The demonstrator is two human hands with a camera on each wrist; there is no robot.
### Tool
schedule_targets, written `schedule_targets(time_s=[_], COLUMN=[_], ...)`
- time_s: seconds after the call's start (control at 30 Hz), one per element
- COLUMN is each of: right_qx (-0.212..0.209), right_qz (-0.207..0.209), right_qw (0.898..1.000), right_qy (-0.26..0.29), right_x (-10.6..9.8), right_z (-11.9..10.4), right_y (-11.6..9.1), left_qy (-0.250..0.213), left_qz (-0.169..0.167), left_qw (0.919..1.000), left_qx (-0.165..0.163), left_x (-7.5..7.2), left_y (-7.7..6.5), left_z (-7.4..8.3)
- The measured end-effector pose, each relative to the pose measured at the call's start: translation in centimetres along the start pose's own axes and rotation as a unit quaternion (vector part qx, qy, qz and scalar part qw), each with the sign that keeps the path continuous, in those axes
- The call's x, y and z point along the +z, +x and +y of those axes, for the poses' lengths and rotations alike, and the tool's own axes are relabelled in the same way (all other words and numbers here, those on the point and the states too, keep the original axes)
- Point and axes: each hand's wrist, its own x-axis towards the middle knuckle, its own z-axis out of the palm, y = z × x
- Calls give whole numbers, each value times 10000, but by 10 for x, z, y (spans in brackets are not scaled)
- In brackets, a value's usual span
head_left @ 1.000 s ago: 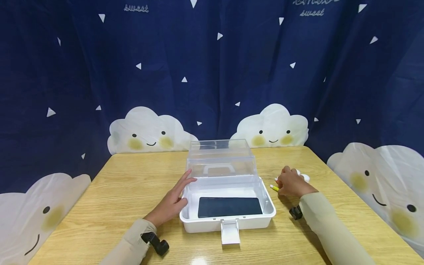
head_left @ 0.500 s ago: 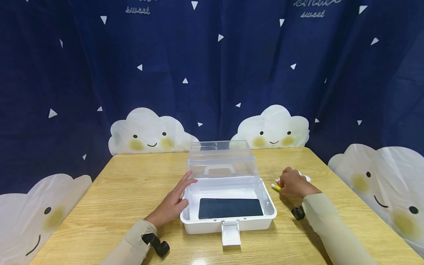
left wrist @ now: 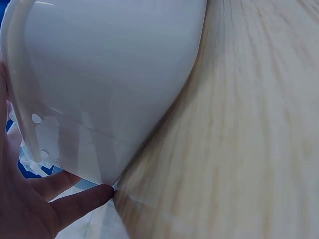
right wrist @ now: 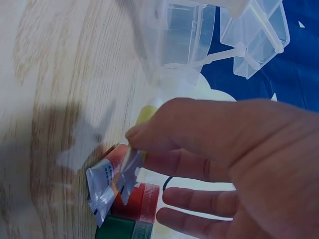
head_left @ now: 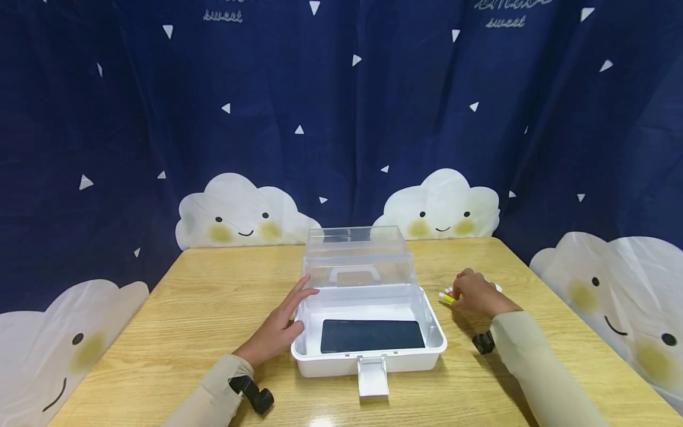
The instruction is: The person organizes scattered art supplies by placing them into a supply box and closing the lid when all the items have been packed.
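On the right of the desk (head_left: 453, 255), my right hand (head_left: 477, 295) pinches the yellow paint tube (right wrist: 145, 114) beside a red paint tube (right wrist: 107, 174); the yellow one has shifted slightly, so my grip seems taken. My left hand (head_left: 276, 332), fingers loosely spread, touches the white case (head_left: 331, 366).

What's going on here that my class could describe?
A person's right hand pinches a yellow tube, with another tube, a red container and a green container beside it. Their left hand touches the side of a white box with its clear lid open. A dark rectangle lies inside; the yellow tube is outside the box.
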Motion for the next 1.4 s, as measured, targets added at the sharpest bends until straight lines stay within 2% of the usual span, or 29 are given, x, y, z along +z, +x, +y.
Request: schedule_targets(time_s=[0.2, 0.6, 0.83, 1.1, 1.4], right_qx=[-69, 139, -181, -271, -799], right_qz=[110, 378, 798, 891, 1235], right_qw=[9999, 9990, 9964, 9950, 9870], right_qy=[66, 191, 206, 358, 646], right_x=[-4, -6, -18, -28, -35], right_z=[-1, -6, -16, -26, -38], right_y=[0, 1, -1, -4, -8], left_qy=[-19, -63, -78, -149, -111], left_qz=[-7, 2, -25, -50, -51], left_qw=[10000, 10000, 10000, 9998, 9999], left_qx=[-20, -25, 46, 143, 103], left_x=[-1, 0, -1, -1, -2], left_y=[0, 0, 1, 1, 1], left_z=[1, 2, 1, 1, 2])
